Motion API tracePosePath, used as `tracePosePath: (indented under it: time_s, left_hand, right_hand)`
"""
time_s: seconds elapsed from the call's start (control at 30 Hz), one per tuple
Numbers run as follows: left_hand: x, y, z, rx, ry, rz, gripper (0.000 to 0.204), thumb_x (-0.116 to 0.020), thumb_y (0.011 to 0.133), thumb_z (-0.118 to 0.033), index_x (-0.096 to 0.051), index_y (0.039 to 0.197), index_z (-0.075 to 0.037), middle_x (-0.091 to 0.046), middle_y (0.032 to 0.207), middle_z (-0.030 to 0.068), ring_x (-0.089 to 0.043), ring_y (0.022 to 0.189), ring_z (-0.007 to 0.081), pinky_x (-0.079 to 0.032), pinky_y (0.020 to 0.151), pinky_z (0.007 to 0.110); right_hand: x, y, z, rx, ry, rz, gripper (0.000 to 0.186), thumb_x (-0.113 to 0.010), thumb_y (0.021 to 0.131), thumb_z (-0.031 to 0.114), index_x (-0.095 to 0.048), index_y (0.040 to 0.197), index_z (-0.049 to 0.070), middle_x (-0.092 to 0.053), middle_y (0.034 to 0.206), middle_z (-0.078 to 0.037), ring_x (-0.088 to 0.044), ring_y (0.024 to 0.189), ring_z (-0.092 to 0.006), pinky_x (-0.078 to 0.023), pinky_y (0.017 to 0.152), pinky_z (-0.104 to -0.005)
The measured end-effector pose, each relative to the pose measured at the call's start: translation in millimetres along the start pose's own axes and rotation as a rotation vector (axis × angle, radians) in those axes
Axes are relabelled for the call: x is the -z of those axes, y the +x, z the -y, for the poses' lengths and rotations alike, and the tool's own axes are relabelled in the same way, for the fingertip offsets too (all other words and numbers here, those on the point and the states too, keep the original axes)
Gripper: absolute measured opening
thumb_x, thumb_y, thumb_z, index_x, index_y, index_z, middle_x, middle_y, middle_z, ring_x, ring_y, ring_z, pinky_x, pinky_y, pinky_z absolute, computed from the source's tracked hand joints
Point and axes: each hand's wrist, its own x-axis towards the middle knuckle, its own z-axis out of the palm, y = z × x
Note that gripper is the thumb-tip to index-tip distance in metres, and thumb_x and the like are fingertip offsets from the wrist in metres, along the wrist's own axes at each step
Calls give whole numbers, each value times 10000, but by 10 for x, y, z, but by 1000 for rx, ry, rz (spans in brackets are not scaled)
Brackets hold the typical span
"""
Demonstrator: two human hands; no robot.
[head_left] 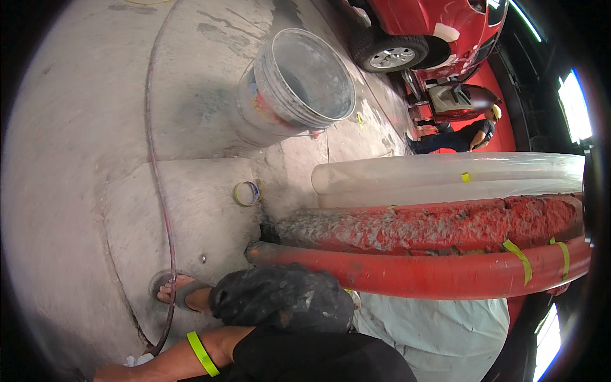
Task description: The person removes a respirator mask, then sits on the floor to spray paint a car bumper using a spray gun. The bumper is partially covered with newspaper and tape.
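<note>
A large, open bucket (254, 121), grey inside and smeared with red and yellow on its side, stands on the stained concrete floor (203, 38). Near it lies a roll of tape (237, 193), and farther off a small round metal piece (203, 259). Beyond the bucket is a red car (414, 16) with a pale patch on its body and a silver-rimmed wheel (393, 56). A person (478, 135) in dark clothes and a yellowish cap is in the background, before a red wall (506, 130).

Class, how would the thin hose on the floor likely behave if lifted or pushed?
The hose would probably droop and bend, given its curved path across the floor. Its slenderness suggests a light lift; its rounded look, possible rolling.
</note>
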Motion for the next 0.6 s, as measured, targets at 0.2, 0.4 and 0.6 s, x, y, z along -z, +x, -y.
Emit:
tracePosePath:
  time_s: [0.2,0.4,0.6]
  left_hand:
    - [-14,145,-66,-18,16,-6,363,-675,881,-158,-620,1190,24,-650,1166,249,-593,1143,389,-447,994,430]
    - [-82,96,-136,-40,14,-12,359,-678,884,-183,-636,1189,2,-659,1170,237,-603,1138,381,-461,982,435]
    - [-140,-246,187,-14,-64,-82,356,-681,887,-208,-653,1187,-20,-668,1175,225,-612,1134,373,-474,970,440]
  right_hand:
    - [158,67,125,-196,125,136,516,-621,951,442,-614,679,3,-619,644,-199,-564,556,-383,-451,536,-473]
    - [329,-3,474,-238,147,62,475,-655,884,412,-628,705,-28,-614,642,-227,-594,594,-409,-471,567,-491]
    - [77,48,613,-716,222,136,474,-718,770,385,-627,665,-68,-595,607,-261,-623,616,-452,-484,583,-522]
